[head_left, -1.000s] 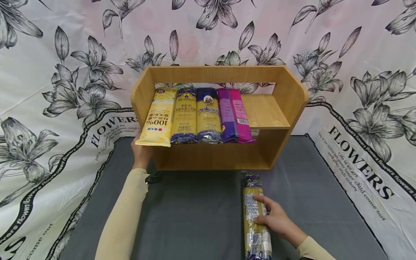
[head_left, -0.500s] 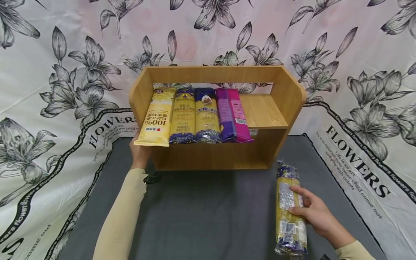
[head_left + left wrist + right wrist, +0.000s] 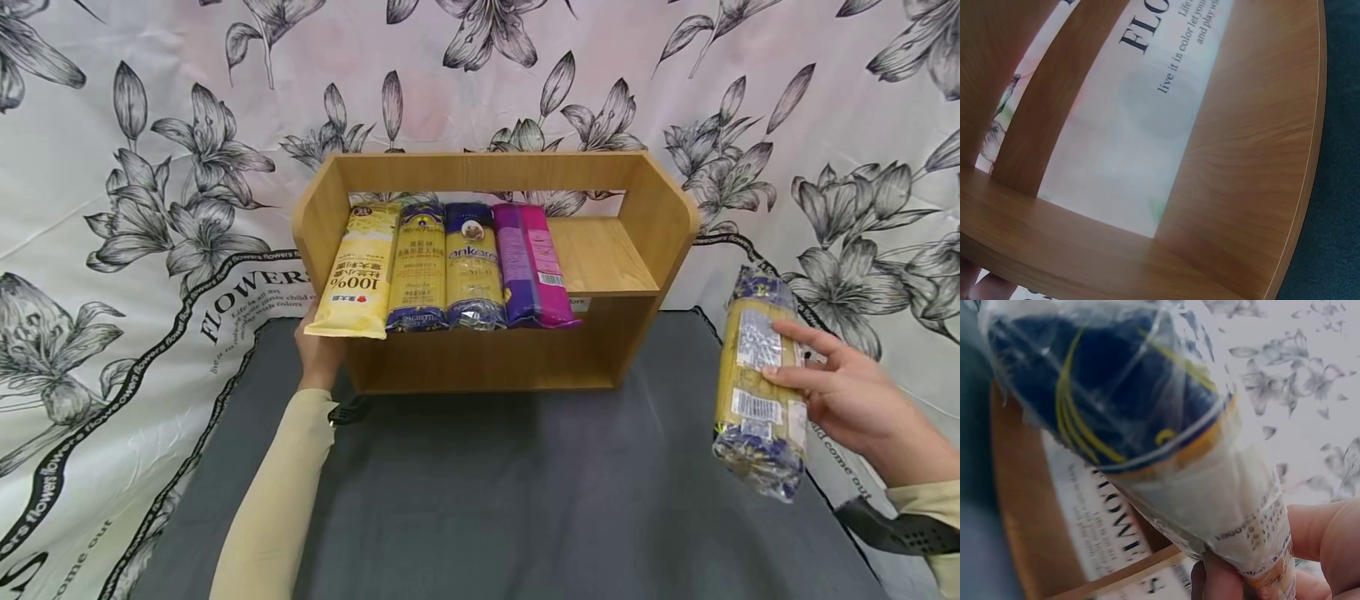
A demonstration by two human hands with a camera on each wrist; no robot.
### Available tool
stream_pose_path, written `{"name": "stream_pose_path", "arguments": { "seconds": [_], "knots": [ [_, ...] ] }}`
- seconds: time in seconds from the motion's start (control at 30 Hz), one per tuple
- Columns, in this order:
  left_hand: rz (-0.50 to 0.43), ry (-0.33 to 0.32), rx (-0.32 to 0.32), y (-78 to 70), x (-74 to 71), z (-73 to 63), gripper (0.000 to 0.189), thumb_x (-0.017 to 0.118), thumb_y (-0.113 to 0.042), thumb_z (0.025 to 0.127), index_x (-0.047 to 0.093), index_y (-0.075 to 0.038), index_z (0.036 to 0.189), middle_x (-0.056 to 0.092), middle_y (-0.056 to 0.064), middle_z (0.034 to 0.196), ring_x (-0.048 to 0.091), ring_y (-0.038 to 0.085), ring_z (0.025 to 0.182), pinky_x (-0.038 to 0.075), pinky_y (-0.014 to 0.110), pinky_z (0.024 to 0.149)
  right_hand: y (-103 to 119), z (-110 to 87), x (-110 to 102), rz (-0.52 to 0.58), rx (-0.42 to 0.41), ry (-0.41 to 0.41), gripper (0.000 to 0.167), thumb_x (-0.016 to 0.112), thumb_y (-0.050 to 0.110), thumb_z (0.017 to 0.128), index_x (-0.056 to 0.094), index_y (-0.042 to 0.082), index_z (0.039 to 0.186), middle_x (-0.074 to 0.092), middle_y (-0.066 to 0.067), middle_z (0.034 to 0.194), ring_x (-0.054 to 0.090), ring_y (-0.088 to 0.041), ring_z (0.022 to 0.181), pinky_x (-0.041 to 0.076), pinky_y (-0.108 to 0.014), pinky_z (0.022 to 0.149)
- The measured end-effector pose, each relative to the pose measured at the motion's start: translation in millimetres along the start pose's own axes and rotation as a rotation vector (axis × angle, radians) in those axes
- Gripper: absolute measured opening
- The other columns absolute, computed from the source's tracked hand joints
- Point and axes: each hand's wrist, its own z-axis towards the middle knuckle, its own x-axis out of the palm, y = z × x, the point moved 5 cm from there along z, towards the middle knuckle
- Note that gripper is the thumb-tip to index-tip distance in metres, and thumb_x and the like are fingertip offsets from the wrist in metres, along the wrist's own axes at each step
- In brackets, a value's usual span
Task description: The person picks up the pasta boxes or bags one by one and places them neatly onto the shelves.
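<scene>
My right hand (image 3: 862, 400) holds a clear-wrapped spaghetti pack (image 3: 750, 371) with blue ends, raised at the right, clear of the shelf. Its thumb and fingers press against the pack's labelled side. Close up in the right wrist view, the blue end of the same pack (image 3: 1129, 394) fills the upper left. My left hand (image 3: 318, 354) is at the lower left side of the wooden shelf (image 3: 495, 173), partly hidden under a yellow pasta pack (image 3: 356, 271). Two of its fingers (image 3: 991, 289) show outside the side panel; I cannot tell whether they grip it.
Beside the yellow pack on the upper board lie a blue-ended spaghetti pack (image 3: 417, 267), an ankora pack (image 3: 475, 271) and a purple-pink pack (image 3: 534, 267). Bare board (image 3: 600, 254) shows to their right. A grey cloth (image 3: 480, 492) covers the table; flowered fabric (image 3: 450, 100) hangs behind.
My right hand has carried the spaghetti pack rightward and up from in front of the shelf, tilting it. My left hand stays at the shelf's left side, and the shelved packs keep their places.
</scene>
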Motion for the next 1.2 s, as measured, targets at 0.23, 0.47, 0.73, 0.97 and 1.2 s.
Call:
{"name": "stream_pose_path", "arguments": {
  "seconds": [0.23, 0.47, 0.73, 0.97, 1.2],
  "knots": [
    [0.018, -0.011, 0.007, 2.6, -4.2, -1.2, 0.056, 0.054, -0.038, 0.102, 0.053, -0.006, 0.148, 0.059, 0.025, 0.143, 0.057, 0.043, 0.128, 0.044, 0.056, 0.106, 65, 29.0, 26, -0.036, -0.049, -0.020, 0.060, 0.055, -0.015, 0.095, 0.058, 0.032, 0.131, 0.070, 0.004, 0.098, 0.074, -0.017, 0.081, 0.061, -0.031, 0.064],
    [-0.026, -0.003, -0.033, 6.0, -0.5, 0.7, 0.059, 0.054, -0.044, 0.100, 0.053, -0.009, 0.148, 0.059, 0.022, 0.144, 0.056, 0.040, 0.130, 0.043, 0.054, 0.108, 107, 54.6, 67, -0.195, -0.031, -0.024, 0.064, 0.058, -0.011, 0.096, 0.042, 0.030, 0.142, 0.071, 0.005, 0.096, 0.074, -0.015, 0.080, 0.060, -0.029, 0.065],
    [0.039, 0.010, -0.008, 3.5, 3.8, 2.0, 0.052, 0.053, -0.035, 0.103, 0.054, -0.003, 0.144, 0.062, 0.027, 0.138, 0.059, 0.044, 0.123, 0.045, 0.057, 0.103, 109, 81.7, 108, -0.420, 0.022, 0.042, 0.064, 0.059, -0.008, 0.096, 0.041, 0.033, 0.142, 0.062, 0.007, 0.103, 0.070, -0.009, 0.086, 0.062, -0.030, 0.071],
    [0.029, 0.019, -0.023, 1.8, 2.1, 3.0, 0.052, 0.053, -0.035, 0.102, 0.054, -0.004, 0.144, 0.061, 0.026, 0.138, 0.058, 0.043, 0.123, 0.045, 0.056, 0.104, 86, 107.2, 133, -0.656, 0.059, 0.067, 0.080, 0.059, 0.002, 0.099, 0.015, 0.016, 0.164, 0.047, -0.011, 0.129, 0.066, -0.005, 0.089, 0.060, -0.030, 0.077],
    [0.031, 0.008, -0.013, 4.6, 0.3, 3.4, 0.052, 0.054, -0.034, 0.102, 0.054, -0.004, 0.144, 0.062, 0.026, 0.138, 0.059, 0.042, 0.123, 0.046, 0.055, 0.103, 55, 128.0, 141, -0.723, 0.137, 0.090, 0.082, 0.059, 0.003, 0.099, 0.012, 0.010, 0.165, 0.034, -0.029, 0.148, 0.062, -0.013, 0.094, 0.058, -0.030, 0.076]
  ]
}}
